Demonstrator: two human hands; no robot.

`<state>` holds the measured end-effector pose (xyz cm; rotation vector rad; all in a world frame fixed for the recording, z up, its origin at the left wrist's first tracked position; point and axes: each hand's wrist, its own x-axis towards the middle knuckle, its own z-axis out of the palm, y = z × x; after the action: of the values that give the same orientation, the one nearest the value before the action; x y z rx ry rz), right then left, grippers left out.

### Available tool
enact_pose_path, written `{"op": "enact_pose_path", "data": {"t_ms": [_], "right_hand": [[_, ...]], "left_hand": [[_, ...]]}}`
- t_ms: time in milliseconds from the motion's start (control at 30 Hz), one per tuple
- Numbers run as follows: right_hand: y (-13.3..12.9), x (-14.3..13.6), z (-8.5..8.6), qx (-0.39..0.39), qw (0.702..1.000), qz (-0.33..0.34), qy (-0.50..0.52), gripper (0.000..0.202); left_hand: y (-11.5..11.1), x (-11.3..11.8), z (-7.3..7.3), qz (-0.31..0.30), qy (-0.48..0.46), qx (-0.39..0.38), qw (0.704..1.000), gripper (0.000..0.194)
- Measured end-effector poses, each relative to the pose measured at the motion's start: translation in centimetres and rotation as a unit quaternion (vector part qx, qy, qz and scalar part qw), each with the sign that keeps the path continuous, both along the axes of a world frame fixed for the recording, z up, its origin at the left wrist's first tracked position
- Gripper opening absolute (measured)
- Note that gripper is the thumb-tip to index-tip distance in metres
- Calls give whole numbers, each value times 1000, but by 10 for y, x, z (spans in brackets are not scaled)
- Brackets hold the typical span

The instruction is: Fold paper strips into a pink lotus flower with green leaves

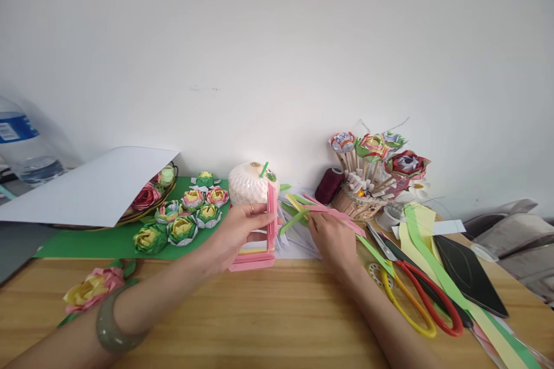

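My left hand (246, 223) is closed on several folded pink paper strips (271, 216), one bundle upright and another lying below with a yellow edge showing. To its right, my right hand (332, 237) has its fingers curled down onto a pile of folded strips. Pink strips (335, 215) pass under its knuckles, and light green strips (294, 221) stick out to its left. The fingertips are partly hidden in the pile. A round white textured ornament (249, 183) with a green strip standing at its top is just behind my left hand.
Folded paper flowers (182, 229) lie on a green sheet (99, 245) at left. At right are a flower basket (357, 204), a dark thread spool (329, 184), scissors (418, 282) with red and yellow handles, and a black tablet-like slab (470, 274). A water bottle (26, 147) stands far left.
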<state>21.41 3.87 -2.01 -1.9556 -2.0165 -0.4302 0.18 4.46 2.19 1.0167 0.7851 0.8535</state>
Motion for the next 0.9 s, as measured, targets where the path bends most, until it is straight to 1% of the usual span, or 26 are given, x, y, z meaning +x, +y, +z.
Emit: {"op": "enact_pose_path", "data": {"t_ms": [100,200,300,433,567,700,800,900], "right_hand": [[-5,7,7,33,999,8,-19,28],[-7,13,9,59,998,19,-14,27],[-4,18,7,77,997,20,14,27],[0,23,5,83,994,29,69,30],[0,26,7,61,990,30,124,31],[2,27,5,14,985,33,172,23],[4,26,2,-17,981,41,191,16],[5,24,1,-39,979,56,193,15]], "left_hand": [[-4,3,-2,-14,3,-21,1000,22],[-8,6,-6,-31,1,-41,999,23],[-9,6,-10,-42,1,-53,998,25],[-8,7,-13,-37,3,-67,997,25],[-8,8,-14,-32,0,-72,997,24],[-8,9,-16,-37,-3,-67,997,25],[-8,8,-17,-45,-3,-66,997,26],[-8,7,-18,-49,3,-66,997,28]]}}
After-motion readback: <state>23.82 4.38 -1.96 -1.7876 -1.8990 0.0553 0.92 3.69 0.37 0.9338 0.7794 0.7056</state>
